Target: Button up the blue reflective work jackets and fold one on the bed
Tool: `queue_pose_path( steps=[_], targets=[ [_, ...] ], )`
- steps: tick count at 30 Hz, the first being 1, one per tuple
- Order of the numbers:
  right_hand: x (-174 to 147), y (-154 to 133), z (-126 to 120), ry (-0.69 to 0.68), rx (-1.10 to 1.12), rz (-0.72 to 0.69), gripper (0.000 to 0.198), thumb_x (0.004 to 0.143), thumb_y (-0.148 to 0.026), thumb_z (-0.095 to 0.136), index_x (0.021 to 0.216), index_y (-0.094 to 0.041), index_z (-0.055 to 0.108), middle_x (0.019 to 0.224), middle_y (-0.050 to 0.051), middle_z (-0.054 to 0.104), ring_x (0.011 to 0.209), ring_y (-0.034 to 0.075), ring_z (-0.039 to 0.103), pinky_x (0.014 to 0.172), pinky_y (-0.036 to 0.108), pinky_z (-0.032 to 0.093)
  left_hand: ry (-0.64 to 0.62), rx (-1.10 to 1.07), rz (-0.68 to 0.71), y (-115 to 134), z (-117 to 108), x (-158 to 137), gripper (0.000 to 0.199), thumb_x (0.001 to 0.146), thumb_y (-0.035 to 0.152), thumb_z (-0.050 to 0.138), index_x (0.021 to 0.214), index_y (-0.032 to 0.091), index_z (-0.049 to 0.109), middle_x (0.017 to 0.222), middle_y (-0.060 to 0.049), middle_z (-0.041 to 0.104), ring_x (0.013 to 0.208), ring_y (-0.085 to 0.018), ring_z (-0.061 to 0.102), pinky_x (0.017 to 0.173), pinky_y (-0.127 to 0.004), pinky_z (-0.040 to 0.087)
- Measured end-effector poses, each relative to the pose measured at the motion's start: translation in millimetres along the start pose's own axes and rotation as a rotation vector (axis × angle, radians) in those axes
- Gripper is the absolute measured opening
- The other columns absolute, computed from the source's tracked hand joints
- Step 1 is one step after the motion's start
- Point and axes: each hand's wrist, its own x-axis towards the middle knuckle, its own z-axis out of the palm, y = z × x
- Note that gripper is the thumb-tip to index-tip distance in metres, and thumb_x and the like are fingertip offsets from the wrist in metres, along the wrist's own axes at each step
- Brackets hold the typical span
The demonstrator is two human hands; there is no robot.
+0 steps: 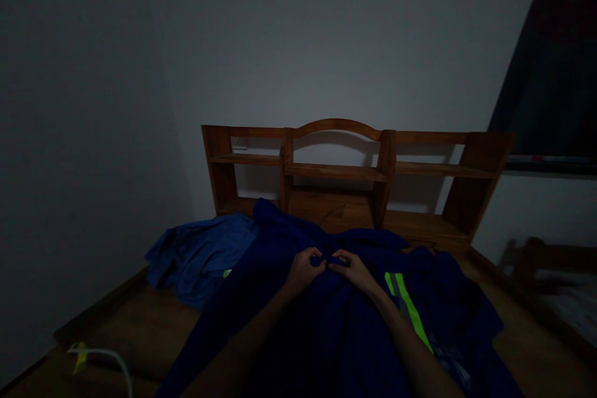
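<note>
A dark blue work jacket [298, 323] lies spread over the wooden surface, with a yellow-green and grey reflective strip [408, 308] on its right part. My left hand [305, 266] pinches the jacket's cloth near its upper middle, thumb and fingers closed. Just beside it, my right hand [352, 267] grips the same area of cloth between thumb and fingers. The two hands' fingertips almost meet. Dim light hides the fine detail of the cloth between them. To the left, a lighter blue garment [205, 255] lies crumpled, partly under the jacket.
A wooden shelf unit [338, 170] stands at the back against the pale wall [298, 43]. A wooden tabletop [140, 317] shows at the left. A pale cable [109, 353] with a yellow tag curves at the lower left. A dark window [555, 74] is at the right.
</note>
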Motion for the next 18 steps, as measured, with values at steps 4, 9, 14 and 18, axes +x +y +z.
queue_pose_path(
  steps=[4,9,14,18],
  targets=[
    [0.1,1.7,0.5,0.019,-0.026,-0.018,0.027,0.072,-0.04,0.064,0.088,-0.018,0.059,0.076,-0.001,0.056,0.068,0.013,0.051,0.06,0.021,0.038,-0.028,-0.02,-0.015,-0.1,-1.1,-0.2,0.024,0.075,0.041,0.058,0.085,0.02,0.063,0.085,0.0,0.066,0.082,-0.017,0.06,0.074,-0.025,0.043],
    [1.6,5.2,-0.7,0.042,-0.052,-0.035,0.028,0.07,-0.039,0.065,0.089,-0.02,0.059,0.075,-0.002,0.053,0.07,0.013,0.05,0.06,0.02,0.037,-0.023,-0.033,-0.028,-1.1,-0.7,-0.1,0.03,0.075,0.045,0.059,0.091,0.021,0.064,0.092,-0.002,0.067,0.087,-0.018,0.06,0.078,-0.026,0.043],
    [2.3,5.9,-1.1,0.042,-0.018,-0.036,0.027,0.07,-0.038,0.067,0.088,-0.02,0.059,0.074,-0.003,0.053,0.067,0.012,0.049,0.059,0.02,0.036,-0.008,-0.006,-0.068,1.9,0.1,-0.4,0.029,0.075,0.046,0.058,0.089,0.021,0.066,0.09,-0.003,0.068,0.085,-0.019,0.061,0.077,-0.027,0.043],
    [0.6,3.2,2.1,-0.001,0.055,-0.004,0.028,0.071,-0.041,0.066,0.087,-0.019,0.059,0.073,-0.003,0.054,0.065,0.012,0.049,0.057,0.02,0.036,0.029,0.031,-0.073,3.8,-0.8,-0.2,0.028,0.078,0.044,0.054,0.089,0.022,0.066,0.092,-0.004,0.068,0.087,-0.019,0.061,0.078,-0.027,0.043]
  ],
)
